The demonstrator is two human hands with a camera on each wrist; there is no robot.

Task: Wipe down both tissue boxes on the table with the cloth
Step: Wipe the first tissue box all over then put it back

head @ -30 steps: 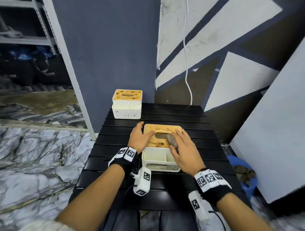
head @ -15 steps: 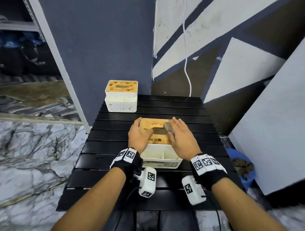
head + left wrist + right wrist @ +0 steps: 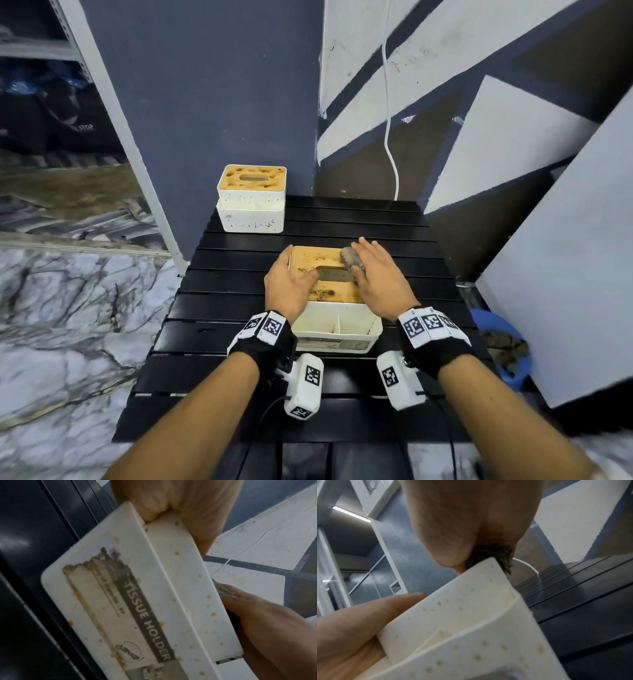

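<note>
The near tissue box (image 3: pixel 337 325) is white with a stained wooden lid and stands mid-table. My left hand (image 3: pixel 287 284) grips its left end, thumb lying on the lid by the slot. My right hand (image 3: pixel 380 277) holds a wadded grey-brown cloth (image 3: pixel 351 258) and presses it on the lid's far right corner. In the left wrist view the box's front label (image 3: pixel 147 615) shows, with my right hand (image 3: pixel 257 615) and the cloth (image 3: pixel 221 588) at its end. The right wrist view shows the cloth (image 3: pixel 489 555) on the box's corner (image 3: pixel 471 628). The second tissue box (image 3: pixel 251 198) stands at the far left.
The black slatted table (image 3: pixel 239 342) is narrow, with marble floor to its left. A white board (image 3: pixel 565 274) leans close on the right, with a blue bowl (image 3: pixel 507 346) on the floor below it. A white cable (image 3: pixel 390 137) hangs down the wall behind.
My right hand has slid the cloth along the lid from beside the slot to the far right corner. My left hand has kept its grip on the box's left end.
</note>
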